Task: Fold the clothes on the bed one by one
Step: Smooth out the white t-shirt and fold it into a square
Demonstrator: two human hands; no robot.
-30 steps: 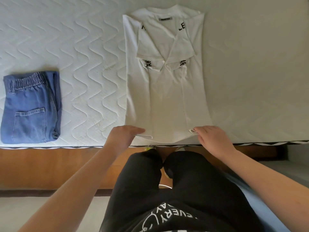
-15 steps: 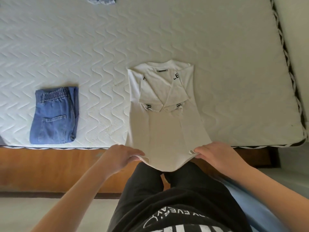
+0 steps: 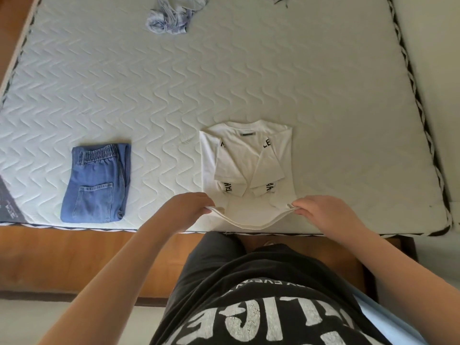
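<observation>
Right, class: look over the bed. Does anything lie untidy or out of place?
Yes. A pale blue garment lies crumpled in a heap near the far edge of the mattress, unfolded, unlike the folded jeans and the white T-shirt being folded.

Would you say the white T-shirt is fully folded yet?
Partly: white T-shirt sleeves lie folded inward; both hands hold its hem lifted.

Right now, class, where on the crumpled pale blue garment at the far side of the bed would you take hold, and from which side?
Probably from above, pinching a raised ridge of the crumpled pale blue garment. It lies bunched in loose folds on the mattress, with no hem or corner clearly showing, so a top fold gives the easiest grip for lifting it and shaking it flat.
</observation>
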